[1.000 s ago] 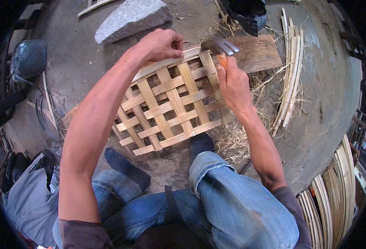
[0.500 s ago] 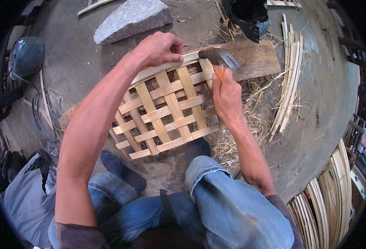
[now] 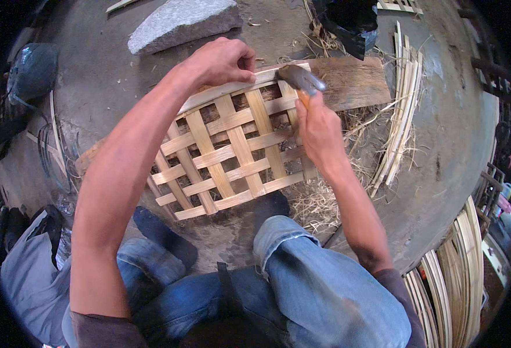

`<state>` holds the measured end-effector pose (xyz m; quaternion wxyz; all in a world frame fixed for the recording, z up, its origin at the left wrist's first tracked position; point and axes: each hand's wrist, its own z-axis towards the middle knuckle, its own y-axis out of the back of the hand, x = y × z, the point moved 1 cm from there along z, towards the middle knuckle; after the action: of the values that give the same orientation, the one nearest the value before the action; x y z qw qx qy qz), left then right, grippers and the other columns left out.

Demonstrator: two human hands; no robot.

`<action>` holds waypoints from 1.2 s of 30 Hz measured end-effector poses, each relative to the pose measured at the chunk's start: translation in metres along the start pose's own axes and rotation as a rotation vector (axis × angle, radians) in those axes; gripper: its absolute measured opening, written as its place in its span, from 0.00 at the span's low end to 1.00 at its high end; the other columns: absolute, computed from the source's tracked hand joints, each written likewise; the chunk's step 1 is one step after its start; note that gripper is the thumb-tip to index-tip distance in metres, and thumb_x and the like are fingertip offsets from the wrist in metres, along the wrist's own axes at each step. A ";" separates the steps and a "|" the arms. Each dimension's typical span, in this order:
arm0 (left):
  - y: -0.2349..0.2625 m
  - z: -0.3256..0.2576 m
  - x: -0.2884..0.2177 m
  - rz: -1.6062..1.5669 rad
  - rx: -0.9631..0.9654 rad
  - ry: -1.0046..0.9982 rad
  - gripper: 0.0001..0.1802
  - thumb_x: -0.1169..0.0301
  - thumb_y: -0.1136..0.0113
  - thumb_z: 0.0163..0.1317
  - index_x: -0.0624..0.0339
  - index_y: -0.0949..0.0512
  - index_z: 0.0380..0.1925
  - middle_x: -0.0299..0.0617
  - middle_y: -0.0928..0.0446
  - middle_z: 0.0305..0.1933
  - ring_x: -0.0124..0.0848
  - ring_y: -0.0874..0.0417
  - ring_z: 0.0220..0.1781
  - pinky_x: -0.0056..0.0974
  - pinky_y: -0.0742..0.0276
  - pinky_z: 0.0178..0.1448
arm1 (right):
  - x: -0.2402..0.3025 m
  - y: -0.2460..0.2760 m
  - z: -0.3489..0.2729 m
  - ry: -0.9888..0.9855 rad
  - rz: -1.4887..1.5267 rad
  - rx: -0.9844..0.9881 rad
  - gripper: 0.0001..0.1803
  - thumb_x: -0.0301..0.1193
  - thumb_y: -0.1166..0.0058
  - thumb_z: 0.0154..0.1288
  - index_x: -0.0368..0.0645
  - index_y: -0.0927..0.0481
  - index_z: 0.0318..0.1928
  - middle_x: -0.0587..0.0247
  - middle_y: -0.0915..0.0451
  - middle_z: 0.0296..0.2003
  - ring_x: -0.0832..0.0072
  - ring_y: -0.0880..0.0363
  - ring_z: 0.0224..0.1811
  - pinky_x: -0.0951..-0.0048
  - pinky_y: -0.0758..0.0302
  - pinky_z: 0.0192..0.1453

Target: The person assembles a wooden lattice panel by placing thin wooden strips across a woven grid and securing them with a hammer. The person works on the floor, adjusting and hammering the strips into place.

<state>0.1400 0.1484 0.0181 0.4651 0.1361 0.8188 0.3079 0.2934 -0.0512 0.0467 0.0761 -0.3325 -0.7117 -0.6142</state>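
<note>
Pale woven-strip lattice point(image 3: 237, 139), likely light, springy, best held by its rim point(image 3: 265, 76), overlaps a brown wooden plank point(image 3: 359, 84); the left hand point(image 3: 223, 61) curls at that rim, grip unclear; the right hand point(image 3: 322, 133) clasps an orange-handled metal hammer point(image 3: 296, 77).

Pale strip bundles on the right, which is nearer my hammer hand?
The upper bundle, beside the wooden plank: it lies closer to your right hand, which grips the claw hammer, than the lower bundle.

Grey floor point(image 3: 450, 133): stone point(image 3: 186, 24), wooden board point(image 3: 357, 84), strips point(image 3: 402, 116), shavings point(image 3: 319, 207).
</note>
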 end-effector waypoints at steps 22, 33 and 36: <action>-0.006 -0.007 0.007 -0.033 -0.058 0.045 0.16 0.60 0.27 0.54 0.61 0.16 0.34 0.46 0.16 0.32 0.40 0.14 0.38 0.45 0.22 0.44 | 0.023 0.034 0.011 0.142 -0.134 -0.007 0.13 0.37 0.54 0.76 0.39 0.33 0.44 0.40 0.18 0.33 0.39 0.18 0.34 0.43 0.23 0.34; -0.006 -0.005 0.010 0.006 -0.062 0.033 0.16 0.59 0.28 0.54 0.59 0.16 0.33 0.45 0.15 0.32 0.40 0.14 0.36 0.44 0.21 0.42 | 0.020 0.031 0.012 0.212 -0.266 -0.010 0.13 0.37 0.52 0.75 0.39 0.32 0.43 0.43 0.18 0.28 0.44 0.17 0.30 0.47 0.22 0.29; -0.008 -0.005 0.009 -0.011 -0.044 0.017 0.17 0.58 0.28 0.54 0.60 0.17 0.33 0.46 0.16 0.31 0.41 0.15 0.35 0.45 0.22 0.41 | 0.015 0.028 0.014 0.208 -0.345 0.032 0.13 0.38 0.53 0.77 0.39 0.31 0.43 0.44 0.19 0.25 0.47 0.17 0.27 0.49 0.24 0.29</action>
<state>0.1314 0.1449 0.0091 0.4628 0.1189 0.8163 0.3246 0.3019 -0.0319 0.0738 0.0481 -0.1393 -0.7560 -0.6377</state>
